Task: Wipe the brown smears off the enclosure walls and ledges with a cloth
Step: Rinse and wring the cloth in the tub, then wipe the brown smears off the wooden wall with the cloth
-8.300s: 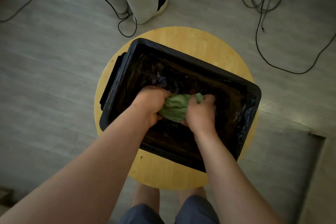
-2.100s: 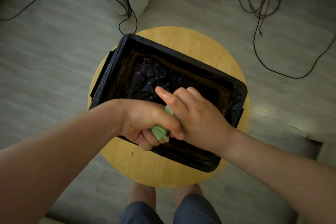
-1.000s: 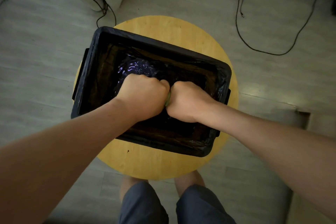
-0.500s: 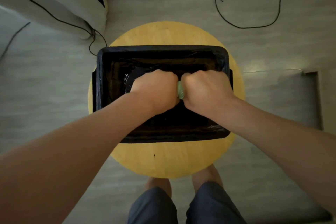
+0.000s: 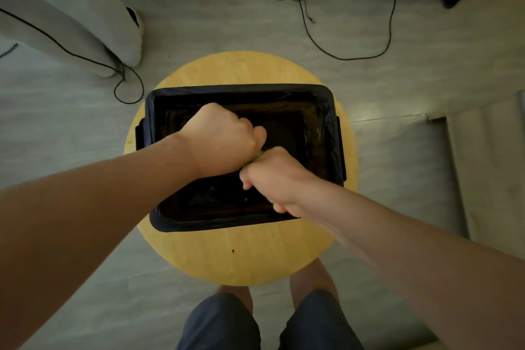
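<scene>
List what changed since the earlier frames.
Both hands closed tighter over the green cloth: it bulged out between them at first, now only a sliver shows. From side by side, the left hand went toward the far wall, the right hand toward the near one. Both still grip it above the black bin, which stays on the round table.

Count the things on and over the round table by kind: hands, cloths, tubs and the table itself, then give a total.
Hands: 2, the left hand and the right hand, both fisted
Cloths: 1, the cloth, only a green sliver showing between the fists
Tubs: 1, the black tub
Tables: 1, the round table
Total: 5
</scene>
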`<state>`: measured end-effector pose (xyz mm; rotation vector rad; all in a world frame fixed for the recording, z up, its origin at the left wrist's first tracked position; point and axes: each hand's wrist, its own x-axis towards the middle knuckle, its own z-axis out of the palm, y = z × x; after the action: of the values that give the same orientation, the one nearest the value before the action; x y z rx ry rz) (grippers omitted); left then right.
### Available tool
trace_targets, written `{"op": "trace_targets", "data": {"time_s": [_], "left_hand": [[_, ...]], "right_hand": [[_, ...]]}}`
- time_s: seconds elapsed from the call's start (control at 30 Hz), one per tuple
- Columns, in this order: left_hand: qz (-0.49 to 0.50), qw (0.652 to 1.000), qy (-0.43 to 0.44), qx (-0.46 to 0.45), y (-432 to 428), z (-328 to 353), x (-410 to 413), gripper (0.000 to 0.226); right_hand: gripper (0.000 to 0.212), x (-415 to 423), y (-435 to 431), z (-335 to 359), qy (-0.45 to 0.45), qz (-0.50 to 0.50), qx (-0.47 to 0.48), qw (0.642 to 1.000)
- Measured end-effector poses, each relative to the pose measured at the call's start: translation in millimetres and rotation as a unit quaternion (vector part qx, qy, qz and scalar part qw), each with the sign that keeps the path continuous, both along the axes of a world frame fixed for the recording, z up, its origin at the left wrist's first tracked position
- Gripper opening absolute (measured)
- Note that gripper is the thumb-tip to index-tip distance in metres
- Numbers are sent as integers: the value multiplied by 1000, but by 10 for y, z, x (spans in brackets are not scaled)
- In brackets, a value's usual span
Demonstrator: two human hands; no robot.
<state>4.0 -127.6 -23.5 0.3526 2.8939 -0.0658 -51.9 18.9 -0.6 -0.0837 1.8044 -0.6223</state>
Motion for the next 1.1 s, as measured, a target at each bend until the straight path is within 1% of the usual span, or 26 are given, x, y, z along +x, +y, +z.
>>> {"op": "trace_targets", "data": {"time_s": [0.03, 0.07, 0.1, 0.13, 0.17, 0.2, 0.23, 0.27, 0.3, 0.33, 0.37, 0.4, 0.47, 0.53, 0.57, 0.6, 0.63, 0.67, 0.77, 0.83, 0.87, 0.9, 1.0, 1.03, 1.1], "left_hand": [[-2, 1000, 7, 16, -28, -1, 15, 16], [7, 999, -6, 31, -47, -10, 19, 14], [35, 996, -59, 50, -53, -13, 30, 17], [86, 984, -131, 84, -52, -3, 47, 24], [150, 959, -201, 129, -45, 0, 64, 37], [215, 926, -256, 174, -33, -13, 88, 55], [269, 895, -293, 203, -47, -5, 141, 72], [307, 869, -316, 224, -40, 6, 179, 83], [342, 844, -334, 242, -52, 35, 223, 86], [373, 816, -343, 278, -55, 70, 244, 82], [401, 782, -343, 330, -43, 123, 264, 75], [425, 748, -328, 391, -35, 176, 269, 67], [460, 682, -275, 497, 78, 286, 210, 53], [473, 627, -220, 578, 277, 415, 69, 45], [471, 610, -201, 605, 410, 467, -34, 44], [462, 607, -191, 618, 594, 501, -173, 44], [452, 617, -184, 618, 803, 530, -333, 45], [442, 635, -177, 609, 997, 550, -471, 46], [410, 713, -173, 542, 1781, 668, -931, 47], [378, 736, -193, 527, 2383, 703, -1235, 37], [369, 736, -199, 532, 2613, 717, -1335, 31], [362, 726, -209, 546, 2899, 725, -1463, 29], [396, 660, -245, 590, 4076, 772, -1849, 28], [394, 653, -256, 594, 4383, 779, -1917, 29], [370, 652, -287, 596, 5121, 738, -2085, 26]], "right_hand": [[21, 11, 1, -3, -1, -4, -15, 1000], [24, 3, 5, -20, 29, 20, -31, 999], [27, -2, 8, -30, 78, 74, -43, 993], [23, -1, -4, -52, 132, 146, -42, 980], [14, -5, -17, -79, 170, 208, -32, 963], [8, -12, -18, -96, 174, 242, -25, 954], [14, -27, -30, -108, 151, 254, -29, 955], [22, -64, -10, -104, 117, 241, -36, 963], [29, -92, 2, -86, 86, 208, -56, 973], [41, -131, 29, -44, 62, 159, -79, 982], [43, -160, 73, -32, 36, 95, -105, 989], [41, -193, 110, -15, 9, 27, -130, 991], [29, -267, 271, 5, -34, -94, -167, 981], [20, -375, 504, 19, -7, -154, -199, 968], [18, -445, 652, 29, 8, -176, -220, 959], [18, -532, 856, 64, 18, -206, -243, 948], [19, -625, 1091, 102, 29, -237, -258, 936], [19, -701, 1304, 137, 39, -263, -267, 926], [18, -953, 2151, 227, 71, -338, -270, 899], [28, -1096, 2837, 269, 81, -391, -273, 875], [32, -1135, 3104, 256, 79, -416, -273, 864], [33, -1186, 3429, 258, 75, -447, -275, 848], [26, -1324, 4671, 266, 75, -544, -268, 792], [27, -1338, 4977, 245, 71, -567, -263, 777], [32, -1342, 5675, 234, 73, -607, -257, 749]]}}
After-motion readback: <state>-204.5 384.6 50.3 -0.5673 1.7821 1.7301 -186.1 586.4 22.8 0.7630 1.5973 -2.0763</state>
